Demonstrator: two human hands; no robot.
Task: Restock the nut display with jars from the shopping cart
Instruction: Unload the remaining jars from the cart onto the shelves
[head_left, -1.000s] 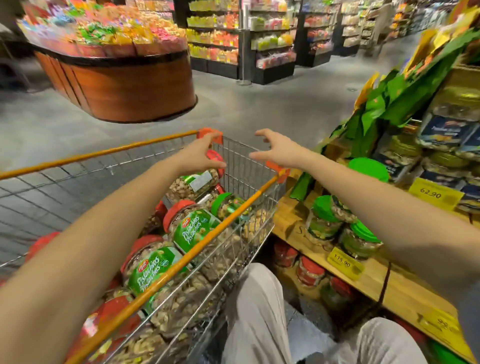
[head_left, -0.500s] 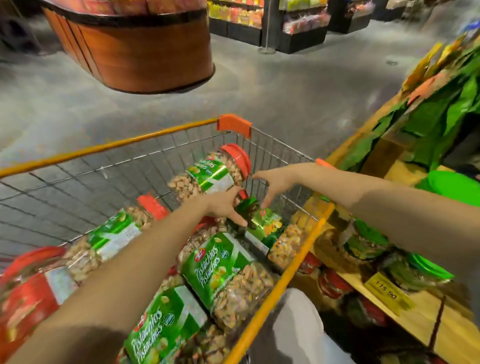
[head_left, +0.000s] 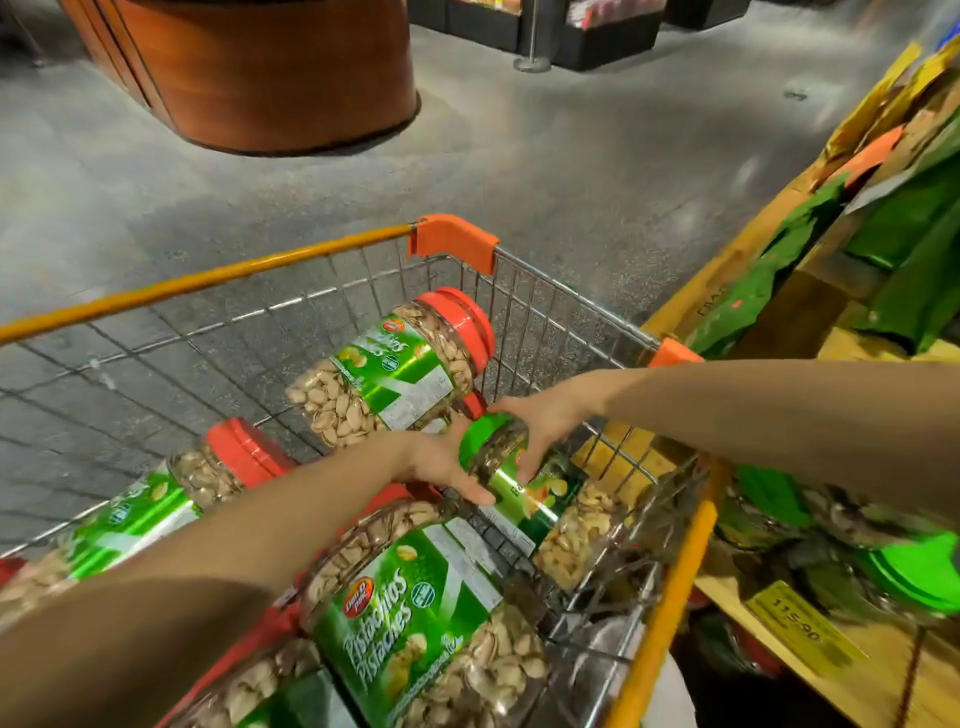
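Here both hands are down in the shopping cart (head_left: 208, 280), near its far right corner. The left hand (head_left: 441, 465) cups a green-lidded nut jar (head_left: 545, 499) at its lid end, fingers curled under. The right hand (head_left: 543, 421) grips the same jar from above, fingers wrapped over it. The jar lies tilted among red-lidded pistachio jars (head_left: 395, 374). The wooden display shelf (head_left: 857, 675) with a yellow price tag (head_left: 800, 618) is just beside the cart, right.
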